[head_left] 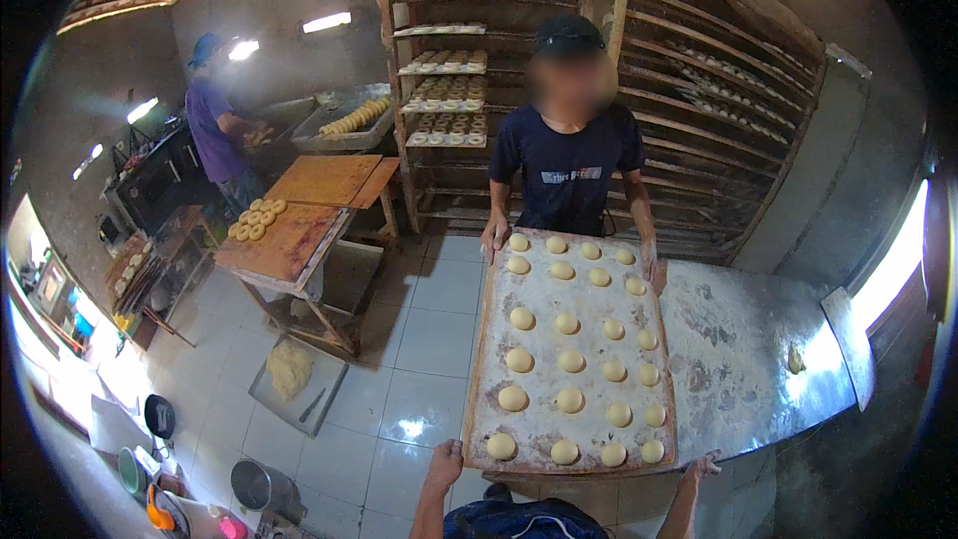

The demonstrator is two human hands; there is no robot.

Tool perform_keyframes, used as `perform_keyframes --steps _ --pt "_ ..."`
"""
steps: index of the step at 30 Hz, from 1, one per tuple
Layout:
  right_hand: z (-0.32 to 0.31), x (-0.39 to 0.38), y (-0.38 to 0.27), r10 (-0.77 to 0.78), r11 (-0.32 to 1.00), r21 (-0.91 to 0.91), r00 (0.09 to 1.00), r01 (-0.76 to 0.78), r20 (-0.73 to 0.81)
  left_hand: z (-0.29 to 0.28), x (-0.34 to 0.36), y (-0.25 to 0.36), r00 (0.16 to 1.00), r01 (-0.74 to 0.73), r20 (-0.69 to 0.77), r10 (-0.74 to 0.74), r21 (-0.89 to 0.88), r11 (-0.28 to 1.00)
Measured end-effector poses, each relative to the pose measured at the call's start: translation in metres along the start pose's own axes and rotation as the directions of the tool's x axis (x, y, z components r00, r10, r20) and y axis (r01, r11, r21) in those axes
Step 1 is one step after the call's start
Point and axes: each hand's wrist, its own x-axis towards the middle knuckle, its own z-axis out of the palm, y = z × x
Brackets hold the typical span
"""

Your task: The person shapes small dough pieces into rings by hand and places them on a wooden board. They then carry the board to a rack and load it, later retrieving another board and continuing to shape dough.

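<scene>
A floured board [539, 409] with rows of pale dough balls [569, 399] extends over the left part of a steel table. At its near left corner, my left hand [447, 459] is closed; whether it grips the board is unclear. My right hand [699, 467] is beside the near right corner, at the table's edge, with fingers apart. Across from me, a person in a dark shirt [554, 180] holds the board's far end by both sides.
The floured steel table [748, 329] extends right. Left are a wooden table [319, 180] with dough rings, a floor tray [324, 414] with dough and a scraper, and a metal pot [264, 484]. Racks [394, 70] stand behind; a person in purple [210, 120] works farther back.
</scene>
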Motion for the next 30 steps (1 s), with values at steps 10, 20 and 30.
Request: perform_keyframes --steps 10,20,30 --pt "0.000 -0.002 -0.003 0.077 0.997 0.018 0.995 -0.076 -0.060 -0.005 -0.002 -0.002 0.999 0.037 0.008 -0.037 0.031 0.999" --pt "-0.011 0.042 0.022 -0.100 0.957 -0.271 0.995 0.104 0.029 -0.005 -0.008 -0.009 1.000 -0.027 0.009 0.026 0.116 0.993" --pt "-0.050 -0.111 -0.118 -0.795 0.408 -0.023 0.368 0.913 0.483 -0.005 -0.066 0.104 0.725 -0.309 -0.652 0.223 -0.018 0.951"
